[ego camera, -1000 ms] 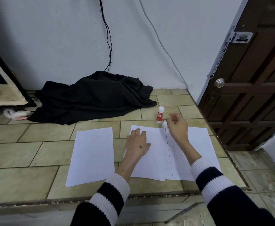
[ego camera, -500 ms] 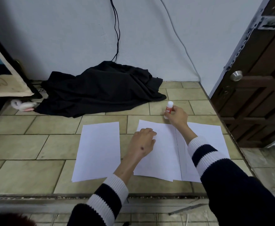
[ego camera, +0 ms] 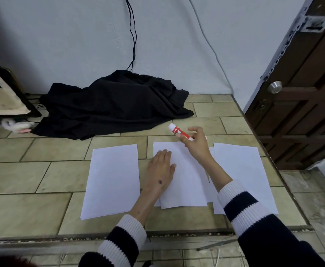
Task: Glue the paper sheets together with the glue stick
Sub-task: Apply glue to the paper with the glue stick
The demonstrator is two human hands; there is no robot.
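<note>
right hand [ego camera: 195, 145] grips glue stick [ego camera: 180, 132] (tilted) above middle sheet [ego camera: 186, 178]; left hand [ego camera: 160, 173] lies flat there.

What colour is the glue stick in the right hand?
Red label on a white tube, clearest in the head view: glue stick, gripped by the right hand.

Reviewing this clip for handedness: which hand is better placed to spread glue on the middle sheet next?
Right. The right hand already holds the red-and-white glue stick above the middle white paper sheet, while the left hand lies flat on it.
</note>
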